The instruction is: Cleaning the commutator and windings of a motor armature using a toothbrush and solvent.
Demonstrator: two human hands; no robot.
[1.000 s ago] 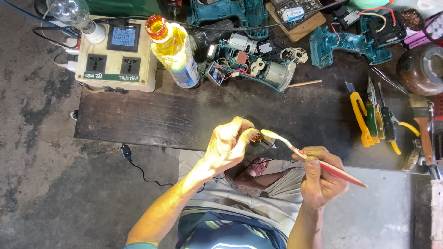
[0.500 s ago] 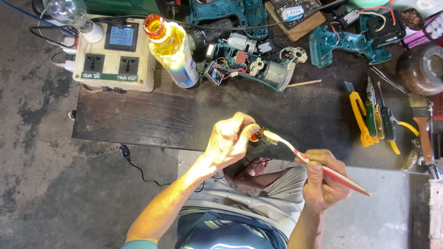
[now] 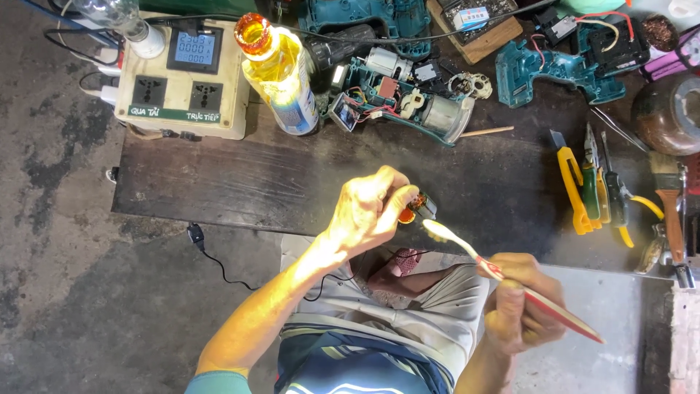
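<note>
My left hand [image 3: 368,211] pinches a small motor armature [image 3: 415,209] with copper windings, holding it above my lap near the edge of the dark board [image 3: 219,182]. In my right hand [image 3: 521,310] is a red-handled toothbrush [image 3: 510,281]. Its pale bristle head sits just below and right of the armature, touching or nearly touching it. Part of the armature is hidden behind my fingers.
On the board stand a bottle of yellow liquid [image 3: 281,73] and a beige socket box with a small screen [image 3: 182,76]. Opened teal power-tool housings [image 3: 408,95] lie at the back. A yellow utility knife [image 3: 572,186], pliers [image 3: 616,197] and a paintbrush [image 3: 667,201] lie at right.
My left hand with the armature has stayed nearly in place. The toothbrush head has shifted slightly lower against the armature, and my right hand has dropped a little.
</note>
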